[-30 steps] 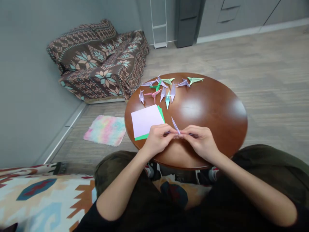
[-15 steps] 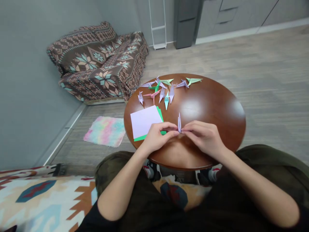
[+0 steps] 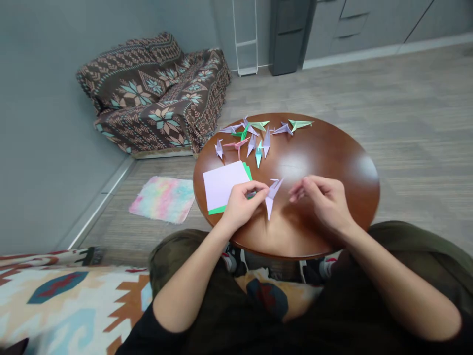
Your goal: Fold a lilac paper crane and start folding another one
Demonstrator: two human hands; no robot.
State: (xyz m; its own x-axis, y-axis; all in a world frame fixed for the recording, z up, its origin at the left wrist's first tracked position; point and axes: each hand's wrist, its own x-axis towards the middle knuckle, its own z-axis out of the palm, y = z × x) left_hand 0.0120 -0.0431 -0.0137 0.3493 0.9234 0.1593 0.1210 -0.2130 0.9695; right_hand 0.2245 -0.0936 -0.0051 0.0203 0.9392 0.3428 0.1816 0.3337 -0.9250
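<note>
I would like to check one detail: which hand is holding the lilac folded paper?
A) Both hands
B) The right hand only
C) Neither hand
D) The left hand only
D: the left hand grips the lilac folded paper, while the right hand is apart from it.

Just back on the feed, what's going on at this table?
A person sits at a round wooden table. Their left hand pinches a partly folded lilac paper piece, and their right hand hovers apart from it. Lilac and green paper sheets lie beside the left hand, with a cluster of origami cranes farther across the table.
</note>
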